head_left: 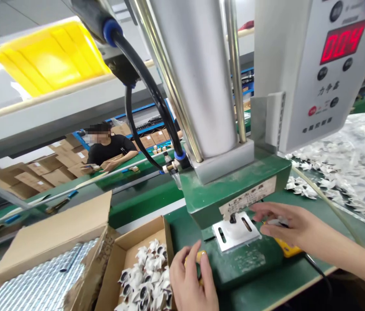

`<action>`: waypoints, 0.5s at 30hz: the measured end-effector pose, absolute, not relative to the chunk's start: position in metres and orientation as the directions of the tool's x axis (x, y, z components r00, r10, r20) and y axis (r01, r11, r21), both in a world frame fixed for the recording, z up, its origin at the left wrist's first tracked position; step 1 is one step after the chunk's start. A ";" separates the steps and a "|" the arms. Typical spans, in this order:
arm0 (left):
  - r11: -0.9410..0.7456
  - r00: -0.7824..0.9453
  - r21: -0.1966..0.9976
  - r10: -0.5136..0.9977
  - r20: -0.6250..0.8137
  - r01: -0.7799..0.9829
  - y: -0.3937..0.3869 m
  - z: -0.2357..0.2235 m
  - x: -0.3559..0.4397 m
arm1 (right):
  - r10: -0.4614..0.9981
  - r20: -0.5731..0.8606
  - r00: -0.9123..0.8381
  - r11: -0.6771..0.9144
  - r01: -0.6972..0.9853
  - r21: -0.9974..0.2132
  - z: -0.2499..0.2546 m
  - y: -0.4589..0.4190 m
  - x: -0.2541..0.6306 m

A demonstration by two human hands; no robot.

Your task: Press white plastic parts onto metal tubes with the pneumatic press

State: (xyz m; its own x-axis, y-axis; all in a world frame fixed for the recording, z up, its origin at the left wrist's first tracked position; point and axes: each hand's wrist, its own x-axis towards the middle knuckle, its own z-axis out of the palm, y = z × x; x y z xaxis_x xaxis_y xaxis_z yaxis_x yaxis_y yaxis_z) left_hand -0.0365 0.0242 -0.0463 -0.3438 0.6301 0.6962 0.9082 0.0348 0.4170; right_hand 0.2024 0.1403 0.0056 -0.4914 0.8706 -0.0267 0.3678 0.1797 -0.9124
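at slotted steel plate (230, 242) | left hand (190, 278): yellow part (198, 257) | right hand (286, 224): yellow-handled tool (284, 247)

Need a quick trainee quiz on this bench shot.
1. True or false: the display on the press glows green.
2. What fills the cardboard box beside the left hand?
A) white parts with dark round centres
B) yellow crates
C) coiled black hose
3. Which hand is nearer the clear bag: the left or the right hand?

Key: 1 false, it glows red; 2 A; 3 right.
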 end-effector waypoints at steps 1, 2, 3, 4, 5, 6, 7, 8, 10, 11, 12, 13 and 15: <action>0.038 -0.363 0.441 0.633 0.683 0.897 0.027 -0.049 -0.036 | 0.859 -0.064 -0.507 0.135 0.345 -0.929 0.014 0.143 0.194; 0.042 -0.381 0.465 0.639 0.668 0.884 0.029 -0.051 -0.035 | 0.843 -0.100 -0.528 0.099 0.334 -0.937 0.022 0.146 0.185; 0.049 -0.401 0.489 0.647 0.649 0.871 0.030 -0.053 -0.034 | 0.826 -0.124 -0.550 0.079 0.330 -0.941 0.029 0.149 0.177; 0.061 -0.422 0.513 0.654 0.627 0.856 0.031 -0.055 -0.034 | 0.815 -0.120 -0.567 0.084 0.321 -0.943 0.035 0.151 0.169; 0.075 -0.445 0.536 0.660 0.605 0.841 0.031 -0.056 -0.034 | 0.807 -0.088 -0.584 0.116 0.303 -0.946 0.040 0.153 0.162; 0.096 -0.469 0.556 0.664 0.583 0.826 0.031 -0.057 -0.033 | 0.797 -0.044 -0.602 0.163 0.284 -0.945 0.044 0.154 0.155; 0.111 -0.486 0.568 0.666 0.567 0.815 0.030 -0.058 -0.032 | 0.789 -0.010 -0.615 0.201 0.272 -0.941 0.047 0.154 0.150; 0.114 -0.486 0.571 0.671 0.559 0.813 0.029 -0.058 -0.032 | 0.778 0.002 -0.628 0.221 0.272 -0.937 0.048 0.153 0.145; 0.104 -0.473 0.567 0.684 0.556 0.817 0.026 -0.056 -0.030 | 0.749 -0.064 -0.659 0.190 0.306 -0.933 0.047 0.152 0.142; 0.098 -0.464 0.566 0.693 0.551 0.819 0.024 -0.055 -0.028 | 0.738 -0.119 -0.664 0.153 0.337 -0.929 0.044 0.151 0.142; 0.090 -0.453 0.566 0.707 0.543 0.820 0.023 -0.053 -0.027 | 0.736 -0.167 -0.657 0.122 0.371 -0.921 0.041 0.150 0.143; 0.084 -0.444 0.569 0.721 0.532 0.818 0.022 -0.051 -0.025 | 0.741 -0.196 -0.643 0.110 0.404 -0.908 0.037 0.149 0.144; 0.079 -0.442 0.588 0.741 0.506 0.805 0.020 -0.049 -0.021 | 0.734 -0.221 -0.642 0.127 0.449 -0.885 0.029 0.147 0.144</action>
